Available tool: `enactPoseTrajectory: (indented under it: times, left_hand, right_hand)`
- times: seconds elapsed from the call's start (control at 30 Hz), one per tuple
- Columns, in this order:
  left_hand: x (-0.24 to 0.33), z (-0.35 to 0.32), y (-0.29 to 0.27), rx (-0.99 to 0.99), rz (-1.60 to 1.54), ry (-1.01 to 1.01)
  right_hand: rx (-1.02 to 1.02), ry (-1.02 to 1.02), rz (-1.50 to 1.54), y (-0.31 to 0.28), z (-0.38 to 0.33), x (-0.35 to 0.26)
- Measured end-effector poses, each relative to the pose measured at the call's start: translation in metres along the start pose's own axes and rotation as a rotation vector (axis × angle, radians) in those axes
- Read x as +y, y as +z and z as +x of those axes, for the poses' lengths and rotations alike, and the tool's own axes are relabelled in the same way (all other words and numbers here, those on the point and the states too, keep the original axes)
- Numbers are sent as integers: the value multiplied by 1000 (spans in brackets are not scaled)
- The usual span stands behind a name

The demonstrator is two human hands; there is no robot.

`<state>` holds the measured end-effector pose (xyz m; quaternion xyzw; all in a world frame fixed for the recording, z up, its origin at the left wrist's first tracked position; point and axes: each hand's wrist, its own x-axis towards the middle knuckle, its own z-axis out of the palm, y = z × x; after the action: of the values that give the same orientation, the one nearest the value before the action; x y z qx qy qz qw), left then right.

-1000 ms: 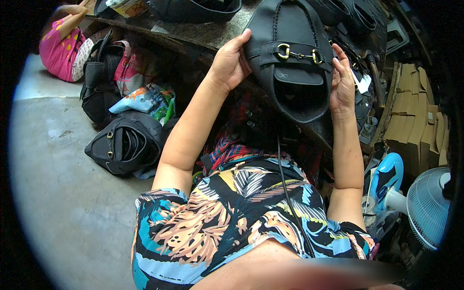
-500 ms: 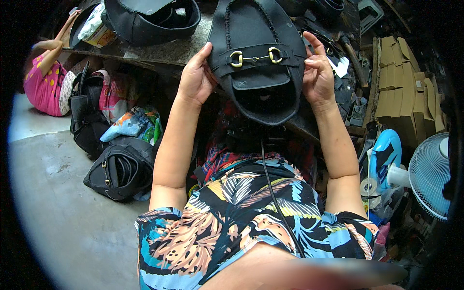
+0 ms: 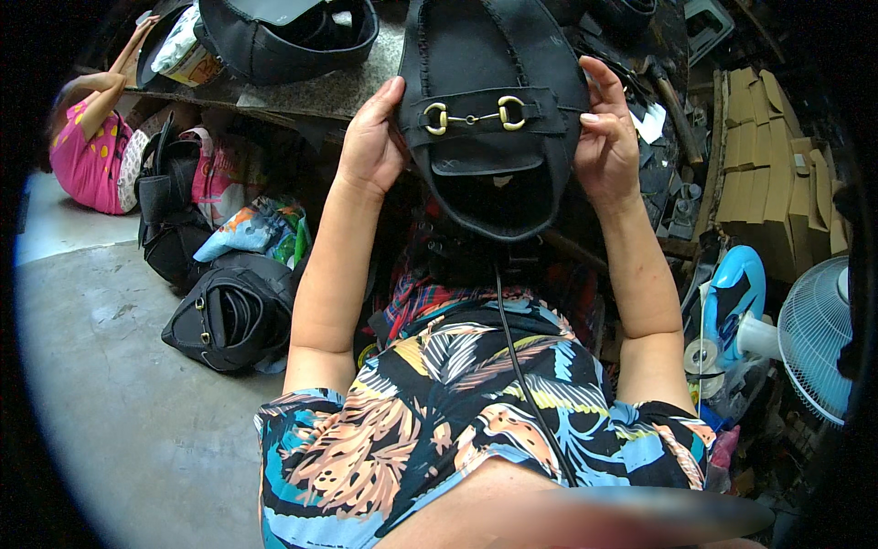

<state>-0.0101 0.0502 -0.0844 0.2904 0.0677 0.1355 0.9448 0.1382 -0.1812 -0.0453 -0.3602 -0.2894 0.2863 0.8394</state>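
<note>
A black leather bag piece [image 3: 494, 174] with a strap and a gold metal buckle across its front lies over the edge of a stone worktop [image 3: 347, 91]. My left hand [image 3: 370, 142] grips its left side. My right hand [image 3: 604, 146] holds its right side, fingers curled on the edge. The lower end of the piece hangs off the worktop toward my lap.
Another black bag shell [image 3: 283, 37] sits on the worktop at the far left. On the floor to the left lie black bags [image 3: 224, 316] and colourful packets [image 3: 256, 229]. A person in pink [image 3: 87, 151] sits far left. Cardboard boxes [image 3: 764, 174] and a white fan [image 3: 814, 339] stand right.
The view has shifted so the bag piece now sits more central and lower. Both hands have kept their hold on its sides, and the buckle strap has turned level.
</note>
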Motion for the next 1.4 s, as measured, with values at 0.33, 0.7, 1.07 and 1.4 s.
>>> enactPoseTrajectory:
  times: [0.33,0.7,1.07,1.4]
  left_hand:
    - [1,5,-9,99,-16,-47]
    - [3,3,26,244,83,123]
    - [21,-6,28,291,1204,237]
    - [32,-28,37,376,1545,488]
  right_hand:
    - [-51,-17,15,7,-3,-1]
    - [183,81,-161,12,1,-1]
    - [185,-51,-452,-3,20,5]
    - [-724,-670,-1550,104,103,-15]
